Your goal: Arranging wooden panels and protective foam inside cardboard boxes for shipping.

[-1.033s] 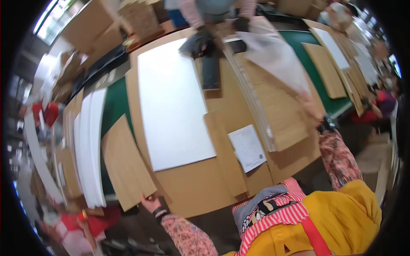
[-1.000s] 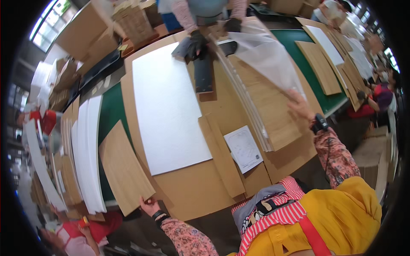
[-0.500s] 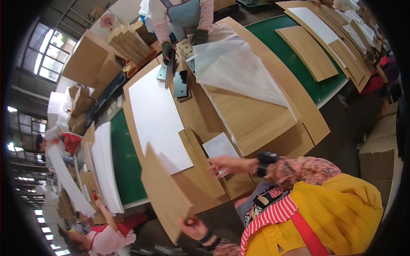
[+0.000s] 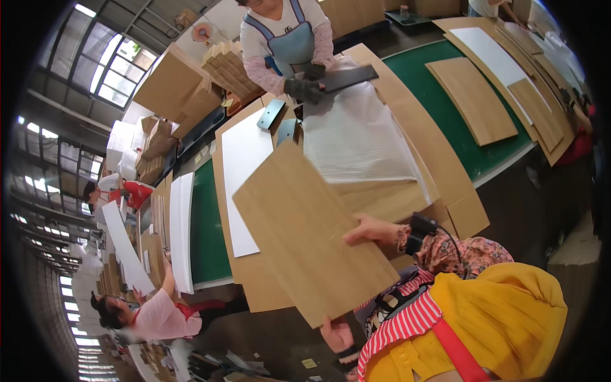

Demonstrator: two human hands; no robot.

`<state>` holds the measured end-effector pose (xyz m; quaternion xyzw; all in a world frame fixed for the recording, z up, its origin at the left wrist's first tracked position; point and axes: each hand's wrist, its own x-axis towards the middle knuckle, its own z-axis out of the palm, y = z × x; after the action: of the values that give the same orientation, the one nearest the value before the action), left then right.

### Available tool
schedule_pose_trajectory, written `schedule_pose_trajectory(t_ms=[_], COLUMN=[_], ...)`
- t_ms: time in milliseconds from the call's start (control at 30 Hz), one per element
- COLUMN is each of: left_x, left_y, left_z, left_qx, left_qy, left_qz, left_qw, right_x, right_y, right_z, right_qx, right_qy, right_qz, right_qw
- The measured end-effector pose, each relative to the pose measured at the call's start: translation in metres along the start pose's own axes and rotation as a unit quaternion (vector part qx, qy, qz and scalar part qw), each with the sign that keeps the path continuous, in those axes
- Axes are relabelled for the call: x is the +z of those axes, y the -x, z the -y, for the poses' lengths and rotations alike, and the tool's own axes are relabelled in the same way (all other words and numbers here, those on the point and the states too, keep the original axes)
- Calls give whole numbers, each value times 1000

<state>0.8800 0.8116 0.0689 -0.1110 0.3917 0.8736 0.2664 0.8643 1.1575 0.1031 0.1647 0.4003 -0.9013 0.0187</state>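
Observation:
A wood-grain board (image 4: 309, 232) is held up, tilted, in front of me. My left hand (image 4: 338, 332) grips its lower corner, the fingers partly hidden by the board. At the board's right edge, my right hand (image 4: 375, 231) is closed with the thumb on the face. Behind the board lies an opened carton with a white foam-wrapped panel (image 4: 356, 137). Across from me, a co-worker's gloved hands (image 4: 305, 89) hold a dark flat bar (image 4: 349, 77) over that wrapping.
A white panel (image 4: 245, 165) lies on the carton's left side, with metal plates (image 4: 272, 114) near its far end. Green conveyor surface (image 4: 207, 229) shows on the left. More wood boards (image 4: 472, 99) lie on the right. Another person (image 4: 162, 315) works at the lower left.
The board has come from the left to in front of me, its broad face turned up. My right hand has taken hold of it. The co-worker has moved the dark bar over the wrapped panel.

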Motion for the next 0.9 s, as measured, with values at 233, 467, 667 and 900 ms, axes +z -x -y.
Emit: schedule_pose_trajectory(t_ms=[233,467,667,900], left_x=[11,34,64,78], left_y=[-118,-140,-159,-169], left_z=[87,130,125,121], left_qx=[-70,-128,-144,-169], left_qy=[-14,-29,-63,-282], left_qz=[35,19,34,-2], left_qw=[997,991,987,944], right_x=[-102,-158,-188,-222], right_y=[8,21,7,-7], right_z=[35,26,34,10], right_qx=[-238,-247,-194,-190], right_qy=[203,175,327,528], right_qz=[-254,-302,-379,-437], right_qw=[915,904,844,703])
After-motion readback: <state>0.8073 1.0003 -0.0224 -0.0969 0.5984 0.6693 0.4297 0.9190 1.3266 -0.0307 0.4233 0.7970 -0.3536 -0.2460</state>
